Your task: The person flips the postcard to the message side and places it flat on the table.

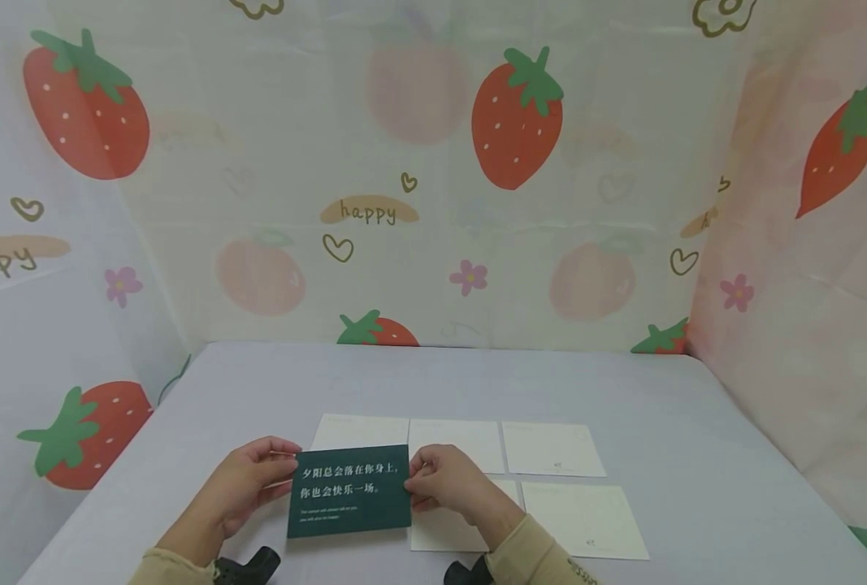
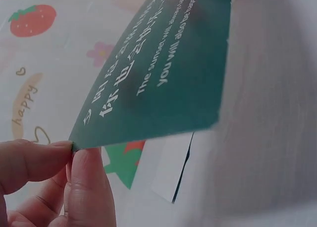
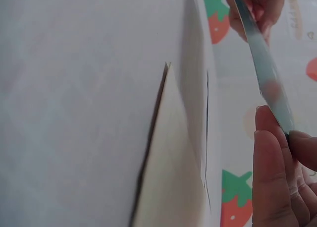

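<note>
A dark green postcard (image 1: 348,520) with white Chinese and English text is held up, its printed side toward the head camera. My left hand (image 1: 246,483) pinches it near the upper left corner; thumb and finger close on that corner in the left wrist view. At its right edge my right hand (image 1: 453,485) grips the card between thumb and fingers. The right wrist view shows the green postcard (image 3: 267,73) nearly edge-on between both hands. Behind and under the hands lie several cream cards (image 1: 587,520), partly covered by the postcard and right hand.
The cream cards lie in two rows on a white-covered table (image 1: 184,439), including a back-row card (image 1: 550,448). Hanging cloth (image 1: 433,179) printed with strawberries encloses the back and both sides. Dark wrist devices (image 1: 249,566) sit by the tan sleeves (image 1: 543,561).
</note>
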{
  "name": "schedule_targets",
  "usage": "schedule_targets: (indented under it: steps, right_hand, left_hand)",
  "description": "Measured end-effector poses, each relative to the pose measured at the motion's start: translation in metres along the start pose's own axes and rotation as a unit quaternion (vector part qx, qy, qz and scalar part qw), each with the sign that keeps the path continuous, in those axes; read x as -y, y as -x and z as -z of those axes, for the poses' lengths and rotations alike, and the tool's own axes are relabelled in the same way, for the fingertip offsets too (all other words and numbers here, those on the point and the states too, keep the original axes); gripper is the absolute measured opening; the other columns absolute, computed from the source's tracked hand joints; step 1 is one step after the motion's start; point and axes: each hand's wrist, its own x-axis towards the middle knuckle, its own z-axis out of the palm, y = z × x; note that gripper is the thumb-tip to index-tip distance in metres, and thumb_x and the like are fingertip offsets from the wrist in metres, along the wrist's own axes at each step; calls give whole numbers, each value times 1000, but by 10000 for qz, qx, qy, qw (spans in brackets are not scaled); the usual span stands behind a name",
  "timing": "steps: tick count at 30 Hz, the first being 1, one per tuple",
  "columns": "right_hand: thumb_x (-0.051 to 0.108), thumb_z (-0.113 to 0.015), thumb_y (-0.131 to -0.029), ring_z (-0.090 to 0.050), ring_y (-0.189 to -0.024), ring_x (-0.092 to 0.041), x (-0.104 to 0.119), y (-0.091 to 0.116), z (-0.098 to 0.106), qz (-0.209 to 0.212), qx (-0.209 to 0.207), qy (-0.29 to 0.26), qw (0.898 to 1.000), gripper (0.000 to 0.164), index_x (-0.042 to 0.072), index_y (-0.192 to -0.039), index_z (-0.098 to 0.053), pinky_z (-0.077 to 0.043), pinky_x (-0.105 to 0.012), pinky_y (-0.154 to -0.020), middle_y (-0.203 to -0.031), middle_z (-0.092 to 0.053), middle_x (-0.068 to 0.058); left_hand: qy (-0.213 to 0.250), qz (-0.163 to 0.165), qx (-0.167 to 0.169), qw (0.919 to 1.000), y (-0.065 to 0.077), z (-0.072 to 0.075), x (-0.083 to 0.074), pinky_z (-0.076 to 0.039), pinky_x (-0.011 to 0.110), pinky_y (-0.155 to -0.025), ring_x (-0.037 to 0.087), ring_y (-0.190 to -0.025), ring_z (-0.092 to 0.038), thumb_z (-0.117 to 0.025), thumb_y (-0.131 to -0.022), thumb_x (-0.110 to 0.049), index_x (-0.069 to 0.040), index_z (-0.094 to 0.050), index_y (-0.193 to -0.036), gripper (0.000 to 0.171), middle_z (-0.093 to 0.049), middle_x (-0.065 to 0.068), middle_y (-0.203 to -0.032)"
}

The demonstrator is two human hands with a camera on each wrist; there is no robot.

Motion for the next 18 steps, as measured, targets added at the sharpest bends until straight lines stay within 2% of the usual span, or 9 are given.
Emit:
schedule_targets:
  steps: [7, 18]
  right_hand:
    - [-3, -62, -81, -63, -59, -17, 1, 0, 2, 36, -104, 64, 9999, 10, 4, -80, -55, -55, -31, -56, -70, -65, -8]
    - [-3, -61, -82, -62, -59, -16, 4, -1, 4, 33, -256, 73, 9996, 9, 4, -80, -55, -55, -31, -57, -67, -63, -6]
  left_hand:
    - [90, -94, 122, 9998, 1, 0, 1, -54, 34, -75, 20, -85, -63, -61, -85, -9, 0, -56, -111, 28, -65, 9, -95]
    - [12, 27, 103, 9999, 0, -3, 3, -54, 35, -74, 19, -84, -61, -62, -85, -10, 0, -59, -104, 21, -65, 8, -95]
